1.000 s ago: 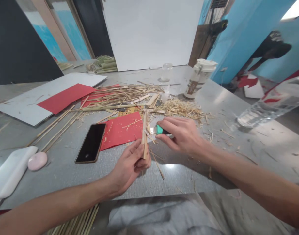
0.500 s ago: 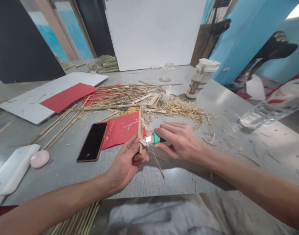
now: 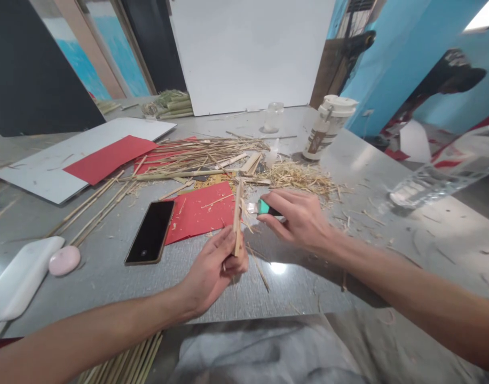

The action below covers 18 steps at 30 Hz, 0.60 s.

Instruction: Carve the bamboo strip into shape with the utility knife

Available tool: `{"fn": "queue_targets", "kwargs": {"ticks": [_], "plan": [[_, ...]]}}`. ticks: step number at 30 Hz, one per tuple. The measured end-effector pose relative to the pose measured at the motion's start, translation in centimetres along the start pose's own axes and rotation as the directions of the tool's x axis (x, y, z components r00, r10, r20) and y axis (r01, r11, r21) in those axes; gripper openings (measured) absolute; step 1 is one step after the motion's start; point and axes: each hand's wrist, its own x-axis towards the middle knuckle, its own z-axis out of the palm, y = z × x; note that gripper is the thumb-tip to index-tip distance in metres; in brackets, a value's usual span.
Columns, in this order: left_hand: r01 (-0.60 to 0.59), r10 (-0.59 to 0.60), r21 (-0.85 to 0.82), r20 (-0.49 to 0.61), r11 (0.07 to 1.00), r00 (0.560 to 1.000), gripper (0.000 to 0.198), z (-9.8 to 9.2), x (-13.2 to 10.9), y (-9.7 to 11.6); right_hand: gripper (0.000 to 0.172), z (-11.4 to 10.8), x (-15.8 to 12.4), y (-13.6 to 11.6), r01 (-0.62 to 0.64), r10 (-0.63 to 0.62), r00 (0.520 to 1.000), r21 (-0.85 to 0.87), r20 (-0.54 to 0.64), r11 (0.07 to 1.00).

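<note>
Fingers of my left hand (image 3: 218, 266) are closed around the lower end of a thin wooden strip (image 3: 238, 218), which points up and away from me. A curled shaving hangs at the strip's right side. My right hand (image 3: 298, 216) grips a utility knife (image 3: 263, 207) with a green and black handle. Its short blade points left, close to the strip's right edge; whether it touches is hard to tell. Beneath and behind the strip lies a red sheet (image 3: 200, 210) dusted with shavings.
A phone (image 3: 150, 232) lies left of the red sheet. Behind are dry stalks (image 3: 204, 154), a shavings heap (image 3: 300, 176), a glass jar (image 3: 274, 117) and a white tumbler (image 3: 328, 128). A plastic bottle (image 3: 444, 165) lies at right; another person (image 3: 444, 80) bends beyond.
My right hand has drawn the knife up and to the right, off the strip's lower part. The strip has shifted slightly right in my left hand, with its top tilted more to the right.
</note>
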Motion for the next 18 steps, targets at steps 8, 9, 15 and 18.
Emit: {"fn": "queue_targets", "kwargs": {"ticks": [8,9,15,18], "plan": [[-0.051,0.050,-0.006,-0.049,0.999,0.998,0.046,-0.2,0.1,0.4,0.040,0.7,-0.4,-1.7,0.119,-0.124,0.990,0.071,0.066,0.990],[-0.047,0.046,-0.002,-0.045,0.999,0.998,0.046,-0.1,0.1,0.5,0.041,0.7,-0.4,-1.6,0.124,-0.128,0.990,0.063,0.066,0.990],[-0.062,0.063,0.023,-0.021,0.998,0.998,0.048,0.3,-0.1,0.7,0.042,0.5,0.1,-1.0,0.170,-0.169,0.985,-0.041,0.028,0.985],[-0.041,0.041,0.027,0.000,0.999,0.999,0.042,0.2,-0.3,0.5,0.042,0.2,0.4,-0.3,0.123,-0.125,0.992,-0.087,-0.020,0.989]]}}
